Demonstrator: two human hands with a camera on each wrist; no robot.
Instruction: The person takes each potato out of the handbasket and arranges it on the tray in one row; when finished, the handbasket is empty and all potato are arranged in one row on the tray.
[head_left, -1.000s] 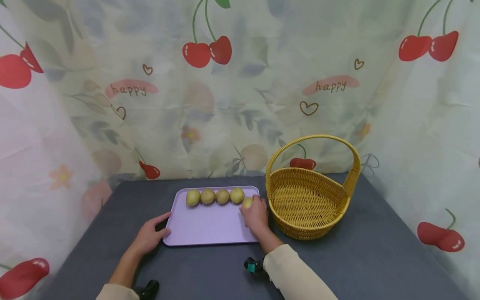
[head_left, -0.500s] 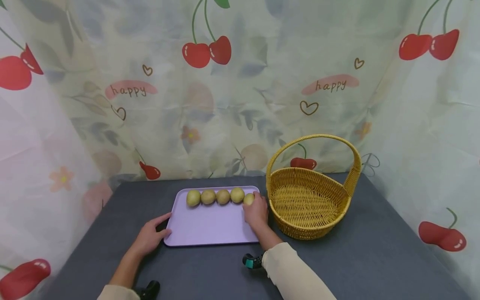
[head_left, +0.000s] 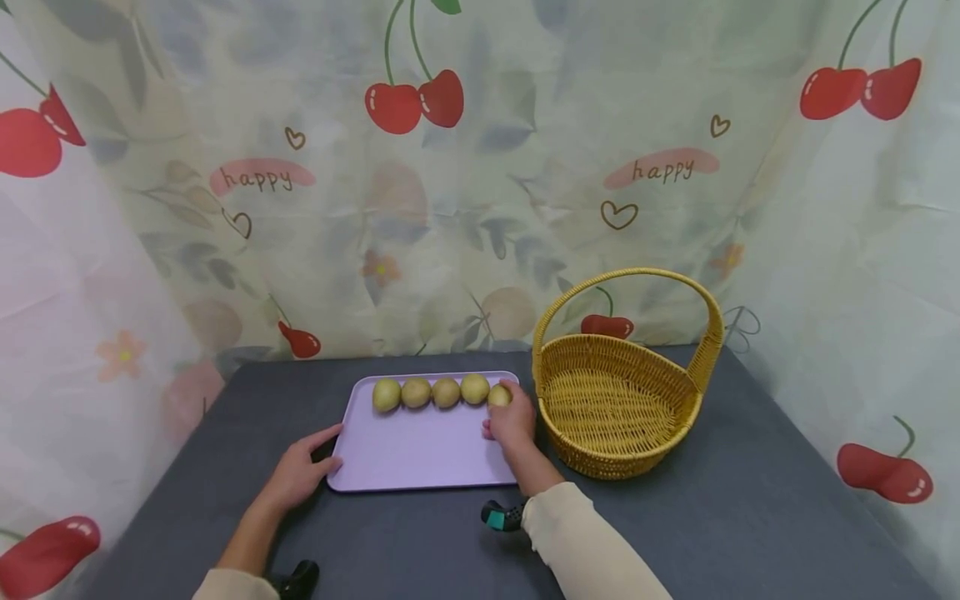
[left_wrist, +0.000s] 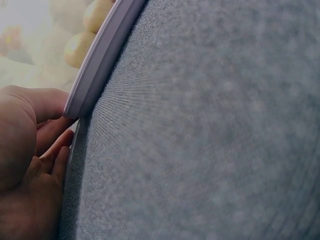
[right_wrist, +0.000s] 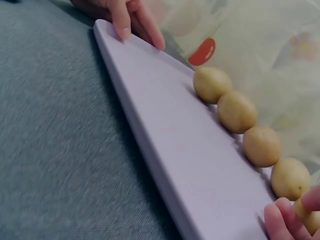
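A lilac rectangular tray (head_left: 420, 454) lies on the dark cloth. Along its far side runs a row of round yellow-brown potatoes (head_left: 446, 393), close together. My right hand (head_left: 513, 417) holds the rightmost potato (head_left: 498, 396), which sits beside the others at the tray's far right corner; the hand partly covers it. In the right wrist view, fingertips (right_wrist: 280, 220) lie on either side of that potato. My left hand (head_left: 294, 475) rests at the tray's left edge, thumb and fingers spread and touching the rim, as the left wrist view shows at the tray's rim (left_wrist: 95, 65).
A yellow woven basket (head_left: 611, 408) with a tall arched handle stands just right of the tray, with nothing inside it. A curtain (head_left: 480, 192) printed with cherries hangs behind and at both sides. The dark tablecloth (head_left: 420, 542) spreads in front.
My right hand has shifted slightly right and away from me with the rightmost potato, bringing it into line with the row. My left hand has stayed at the tray's edge.
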